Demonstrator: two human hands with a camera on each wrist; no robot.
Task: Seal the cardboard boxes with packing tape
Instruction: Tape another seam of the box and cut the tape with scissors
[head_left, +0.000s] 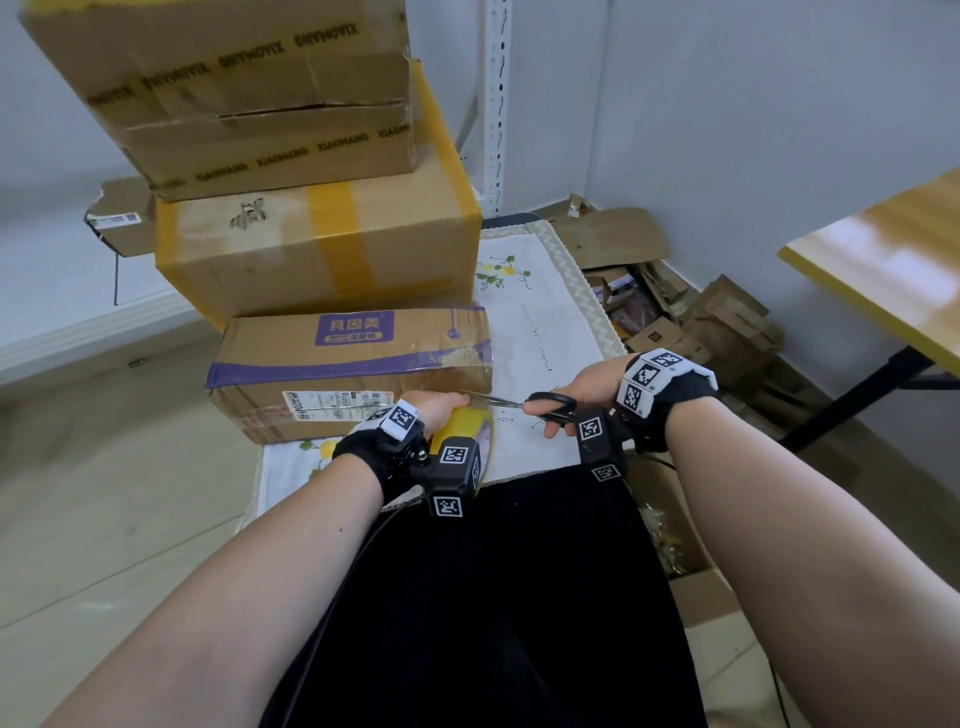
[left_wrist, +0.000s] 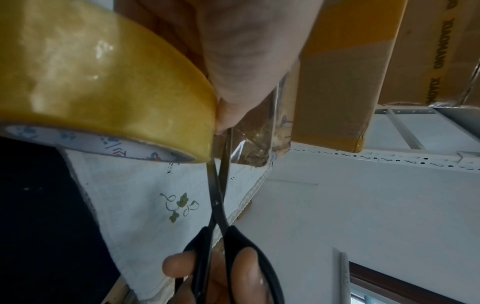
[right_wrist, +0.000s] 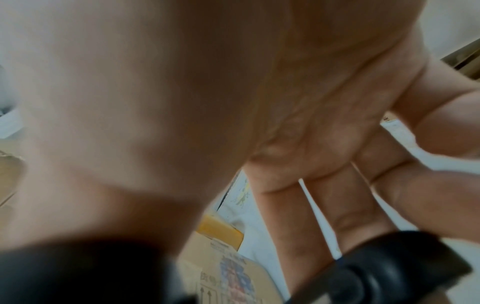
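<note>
While the tape roll (head_left: 470, 423) is gripped by the left hand (head_left: 436, 408) beside the purple-printed box (head_left: 353, 364) on the cloth-covered desk (head_left: 545, 322) | scissors (head_left: 540, 404) are held by the right hand (head_left: 582, 392), blades at the tape strip.

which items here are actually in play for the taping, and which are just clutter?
In play:
left hand holding the tape roll
right hand working the scissors, blades at the tape strip
purple-printed box

Clutter:
stacked boxes
flattened cardboard scraps
wooden table
embroidered cloth
</note>
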